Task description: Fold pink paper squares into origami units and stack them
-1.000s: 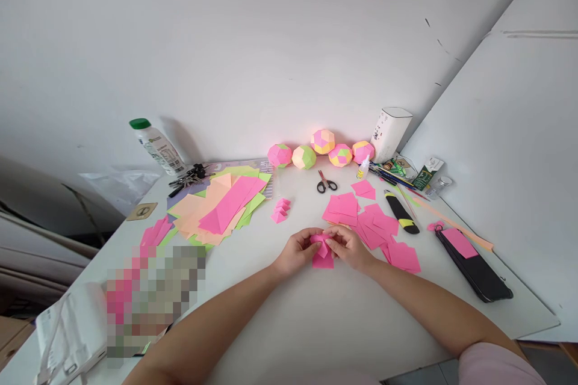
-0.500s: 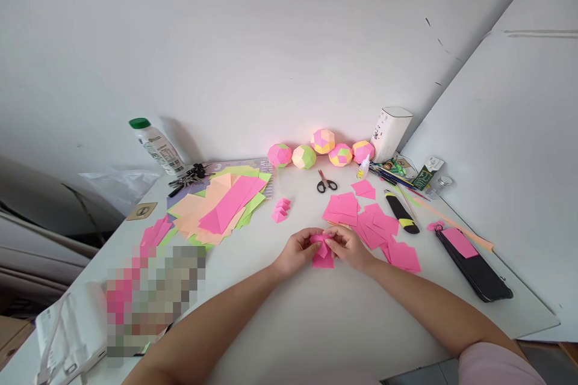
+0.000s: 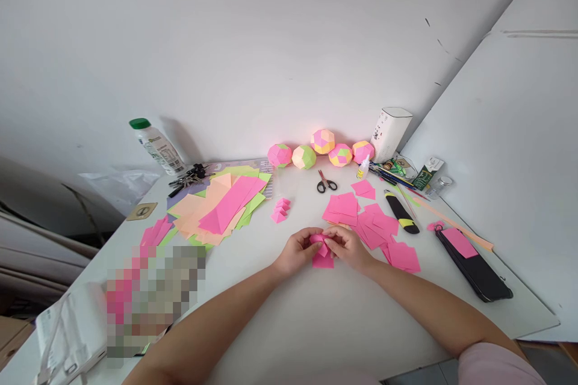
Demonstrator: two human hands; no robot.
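Between my two hands is a small piece of folded pink paper (image 3: 322, 248), its flaps partly hidden by my fingers. My left hand (image 3: 303, 248) pinches it from the left, thumb in front. From the right, my right hand (image 3: 345, 245) grips the same paper with thumb and fingertips. Just below, a flat pink paper square (image 3: 323, 262) shows on the table. Several folded pink paper pieces (image 3: 280, 210) stand nested in a row to the left. Loose pink paper squares (image 3: 377, 222) lie spread to the right of my hands.
Scissors (image 3: 326, 182) and a glue bottle (image 3: 362, 167) lie beyond my hands, before several paper balls (image 3: 323, 141) along the wall. A utility knife (image 3: 401, 212) and black pouch (image 3: 474, 264) are on the right. Coloured sheets (image 3: 221, 204) and a tilted bottle (image 3: 158, 147) occupy the left.
The folded paper between my fingers has shifted very slightly. Both hands stay in the same place, and nothing else has visibly moved.
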